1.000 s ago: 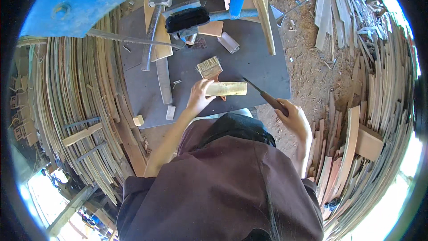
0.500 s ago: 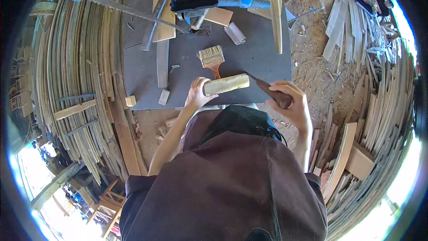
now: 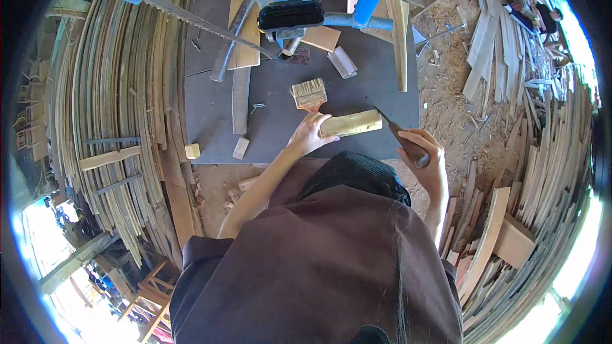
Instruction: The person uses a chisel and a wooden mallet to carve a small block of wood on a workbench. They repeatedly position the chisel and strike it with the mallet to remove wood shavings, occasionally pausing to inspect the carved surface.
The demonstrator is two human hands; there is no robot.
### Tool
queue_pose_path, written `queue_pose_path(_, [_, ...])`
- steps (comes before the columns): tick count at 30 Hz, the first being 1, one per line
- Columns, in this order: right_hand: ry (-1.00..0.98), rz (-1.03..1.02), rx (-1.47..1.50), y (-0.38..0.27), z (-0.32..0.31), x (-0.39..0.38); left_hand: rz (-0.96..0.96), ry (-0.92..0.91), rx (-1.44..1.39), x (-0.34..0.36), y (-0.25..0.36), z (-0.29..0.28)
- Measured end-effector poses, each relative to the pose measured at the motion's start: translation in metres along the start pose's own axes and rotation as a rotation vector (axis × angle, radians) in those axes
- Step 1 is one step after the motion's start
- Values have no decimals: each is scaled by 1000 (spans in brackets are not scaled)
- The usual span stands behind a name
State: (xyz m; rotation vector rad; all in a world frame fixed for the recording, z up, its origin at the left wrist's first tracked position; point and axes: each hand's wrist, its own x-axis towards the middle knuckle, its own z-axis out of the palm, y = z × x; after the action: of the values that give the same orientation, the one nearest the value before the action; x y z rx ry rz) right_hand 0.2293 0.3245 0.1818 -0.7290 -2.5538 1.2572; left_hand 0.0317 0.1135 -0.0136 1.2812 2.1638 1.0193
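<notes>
Pale wood, 1 short block (image 3: 352, 124), sits over the near part of the dark table (image 3: 210, 111); in the head view we see our left hand (image 3: 310, 134) with its fingers clamped on the left end. Our right hand (image 3: 428, 153) has fingers wrapped round the brown handle of 1 knife-like tool (image 3: 413, 151), tip near the block's right end. Just beyond our left hand lies 1 brush (image 3: 310, 95).

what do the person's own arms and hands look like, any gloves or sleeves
The left hand and right hand are bare, with no gloves and no watch visible; rings would be too small to make out. The forearms are uncovered below short, loose dark sleeves, which go with a plain dark brown top.
</notes>
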Motion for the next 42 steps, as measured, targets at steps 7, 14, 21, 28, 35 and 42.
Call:
queue_pose_path(7, [-31,-2,5,-3,-3,17,89,-51,158,7,-13,-2])
queue_pose_path(14, [-102,-8,-10,-13,0,35,-26,-3,379,-19,-27,-1])
queue_pose_path(21, [-127,-15,-15,-20,5,40,47,78,392,-16,-20,-1])
queue_pose_path(28, [-135,1,11,-19,2,40,144,-101,201,15,-4,19])
queue_pose_path(35, [-99,0,19,-8,-3,29,7,-153,112,-3,-8,-12])
queue_pose_path(42, [-95,-12,13,-7,-2,27,-12,-47,159,-27,-33,-38])
